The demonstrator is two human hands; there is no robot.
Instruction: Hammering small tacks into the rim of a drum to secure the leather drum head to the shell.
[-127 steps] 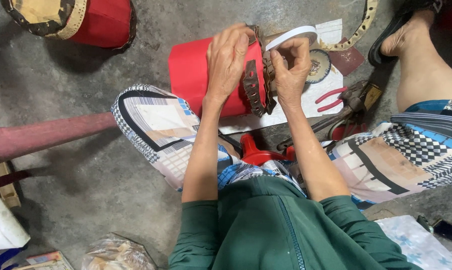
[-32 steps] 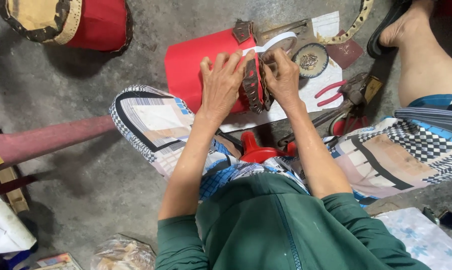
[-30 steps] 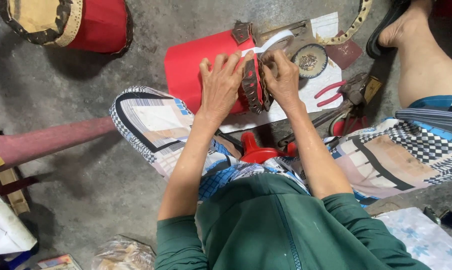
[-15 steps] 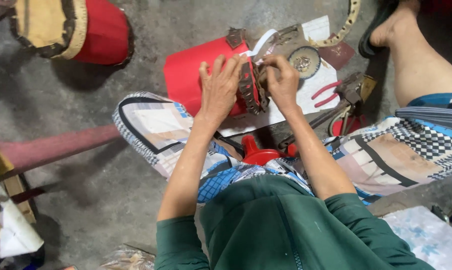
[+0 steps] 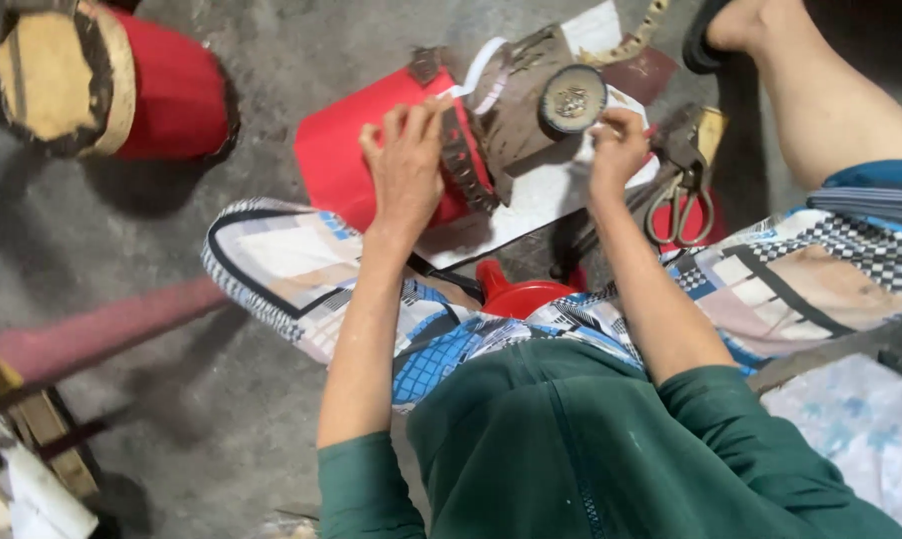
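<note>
The left hand lays its spread fingers flat on the red drum, pressing at its dark studded rim. The right hand, just beside the drum, curls its fingers closed near a round dark tin; what they pinch cannot be told. Scissors lie beyond it on the floor.

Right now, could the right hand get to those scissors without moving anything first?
Probably yes. The right hand hangs just left of the scissors, which lie exposed with handles uncovered. Nothing visible sits between them. The left hand is on the red drum, clear of that path.
</note>
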